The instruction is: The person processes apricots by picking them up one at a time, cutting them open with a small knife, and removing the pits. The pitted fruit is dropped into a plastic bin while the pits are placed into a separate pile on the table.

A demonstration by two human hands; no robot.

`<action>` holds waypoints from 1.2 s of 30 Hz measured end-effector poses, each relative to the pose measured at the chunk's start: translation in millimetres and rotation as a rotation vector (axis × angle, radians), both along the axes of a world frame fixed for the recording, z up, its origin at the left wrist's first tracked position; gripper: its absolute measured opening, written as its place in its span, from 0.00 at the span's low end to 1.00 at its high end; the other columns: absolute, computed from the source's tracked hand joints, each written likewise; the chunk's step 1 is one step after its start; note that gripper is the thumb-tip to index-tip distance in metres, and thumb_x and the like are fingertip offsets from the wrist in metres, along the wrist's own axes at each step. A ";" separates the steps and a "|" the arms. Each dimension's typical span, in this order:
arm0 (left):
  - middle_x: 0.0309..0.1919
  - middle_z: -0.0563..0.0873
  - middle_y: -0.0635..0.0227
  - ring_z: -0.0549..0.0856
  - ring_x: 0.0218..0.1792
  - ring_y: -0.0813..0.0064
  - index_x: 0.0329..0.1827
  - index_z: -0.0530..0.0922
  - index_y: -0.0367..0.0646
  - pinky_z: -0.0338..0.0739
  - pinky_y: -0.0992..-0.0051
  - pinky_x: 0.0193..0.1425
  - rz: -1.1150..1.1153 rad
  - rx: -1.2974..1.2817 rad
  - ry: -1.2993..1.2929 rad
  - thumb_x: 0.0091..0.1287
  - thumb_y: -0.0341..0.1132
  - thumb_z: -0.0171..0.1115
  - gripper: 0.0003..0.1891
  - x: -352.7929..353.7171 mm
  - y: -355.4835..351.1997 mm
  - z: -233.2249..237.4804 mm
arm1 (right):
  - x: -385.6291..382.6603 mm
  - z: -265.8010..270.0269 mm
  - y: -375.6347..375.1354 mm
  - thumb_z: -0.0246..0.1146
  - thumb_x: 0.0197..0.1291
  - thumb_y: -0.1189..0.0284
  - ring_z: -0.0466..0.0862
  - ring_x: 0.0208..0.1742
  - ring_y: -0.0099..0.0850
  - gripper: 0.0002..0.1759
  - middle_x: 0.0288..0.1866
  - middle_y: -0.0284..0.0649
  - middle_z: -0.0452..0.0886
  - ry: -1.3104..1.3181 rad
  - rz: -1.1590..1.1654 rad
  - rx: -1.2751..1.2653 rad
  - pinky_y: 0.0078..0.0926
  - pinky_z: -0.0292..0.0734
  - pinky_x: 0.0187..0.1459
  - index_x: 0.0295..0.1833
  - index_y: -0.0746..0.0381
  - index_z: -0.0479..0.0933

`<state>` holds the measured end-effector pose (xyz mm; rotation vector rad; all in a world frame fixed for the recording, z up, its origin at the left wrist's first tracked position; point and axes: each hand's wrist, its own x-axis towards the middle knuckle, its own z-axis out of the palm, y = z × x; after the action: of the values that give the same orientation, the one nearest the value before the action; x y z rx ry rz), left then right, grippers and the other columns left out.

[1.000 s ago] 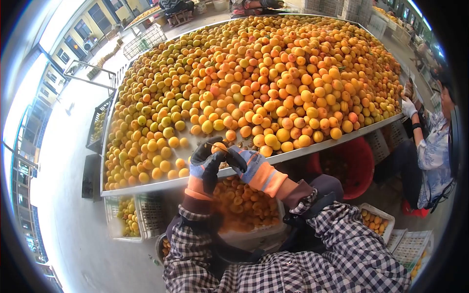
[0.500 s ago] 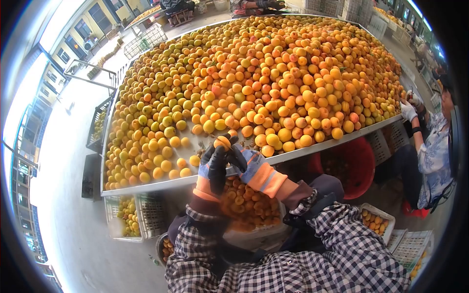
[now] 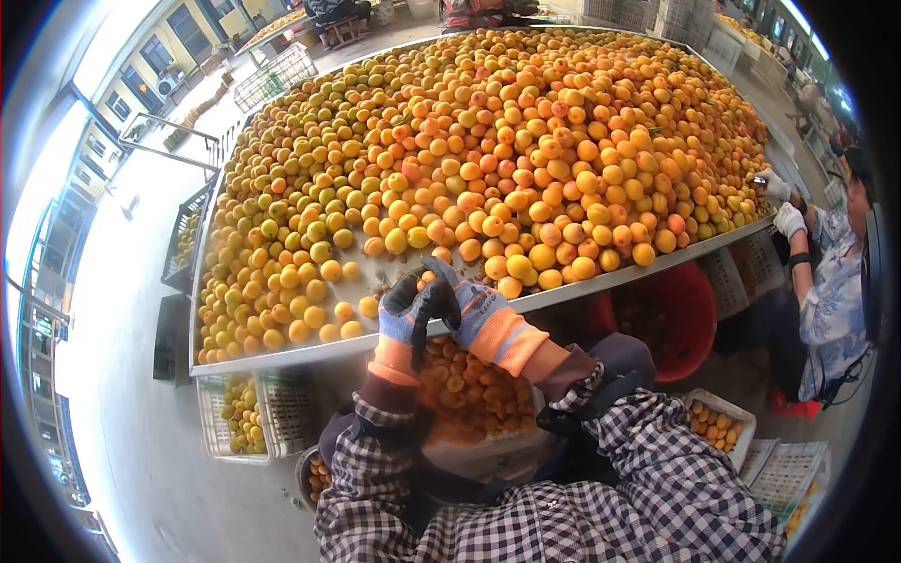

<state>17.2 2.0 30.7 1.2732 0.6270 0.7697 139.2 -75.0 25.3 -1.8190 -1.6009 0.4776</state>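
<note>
Gloved left hand (image 3: 405, 305) pinches a mostly hidden apricot (image 3: 426, 280) above the near edge of a heaped desk (image 3: 282, 359), the right hand (image 3: 474, 305) touching it, grip unclear; halved apricots (image 3: 474, 394) lie below, left of a red tub (image 3: 692, 314).

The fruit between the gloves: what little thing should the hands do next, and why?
Perhaps the left hand and right hand should gently ease the fruit apart. They meet around it, and many fruits below the table's edge look split open. It's mostly hidden, so I can't tell whether it's cut already.
</note>
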 end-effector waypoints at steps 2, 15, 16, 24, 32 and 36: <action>0.39 0.85 0.69 0.83 0.37 0.81 0.55 0.77 0.32 0.77 0.79 0.44 0.012 0.045 0.033 0.65 0.37 0.66 0.21 -1.3 0.9 -0.4 | 0.8 -4.5 3.9 0.57 0.62 0.68 0.82 0.48 0.49 0.26 0.48 0.52 0.81 0.047 0.024 0.024 0.43 0.78 0.46 0.66 0.57 0.61; 0.39 0.83 0.70 0.80 0.35 0.83 0.58 0.76 0.34 0.75 0.82 0.38 -0.139 0.095 0.016 0.66 0.38 0.61 0.21 -12.5 2.2 16.0 | 14.0 1.8 7.6 0.64 0.56 0.82 0.80 0.43 0.23 0.37 0.53 0.35 0.77 0.931 0.246 0.216 0.18 0.77 0.39 0.71 0.55 0.60; 0.39 0.83 0.70 0.80 0.35 0.83 0.59 0.75 0.35 0.74 0.82 0.37 -0.149 0.071 -0.021 0.66 0.38 0.61 0.21 -11.7 1.9 15.8 | 15.2 3.5 7.0 0.63 0.57 0.82 0.78 0.40 0.18 0.36 0.52 0.33 0.77 1.049 0.259 0.155 0.13 0.76 0.36 0.71 0.54 0.61; 0.37 0.83 0.68 0.80 0.28 0.82 0.57 0.75 0.34 0.73 0.82 0.31 -0.179 -0.025 0.088 0.66 0.36 0.63 0.20 -20.5 6.1 26.7 | 14.0 0.6 8.5 0.63 0.58 0.81 0.80 0.43 0.20 0.35 0.52 0.34 0.79 0.913 0.233 0.190 0.18 0.77 0.40 0.71 0.54 0.62; 0.28 0.81 0.73 0.75 0.22 0.87 0.49 0.78 0.36 0.66 0.85 0.24 -0.076 0.000 0.101 0.66 0.41 0.64 0.17 -15.5 4.4 17.4 | 14.8 -14.1 10.2 0.64 0.58 0.79 0.79 0.52 0.23 0.33 0.55 0.36 0.79 0.507 0.169 0.265 0.24 0.76 0.52 0.69 0.57 0.63; 0.26 0.79 0.74 0.74 0.22 0.87 0.48 0.77 0.37 0.66 0.86 0.24 -0.236 0.045 0.142 0.67 0.42 0.62 0.16 -31.6 9.0 33.2 | 22.2 14.2 6.2 0.63 0.57 0.81 0.74 0.33 0.13 0.29 0.42 0.29 0.78 1.032 0.059 0.047 0.12 0.72 0.34 0.65 0.57 0.67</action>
<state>-14.4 11.0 63.9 1.4228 0.5625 0.5040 161.4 -68.8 39.5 -1.1357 -0.9113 1.1529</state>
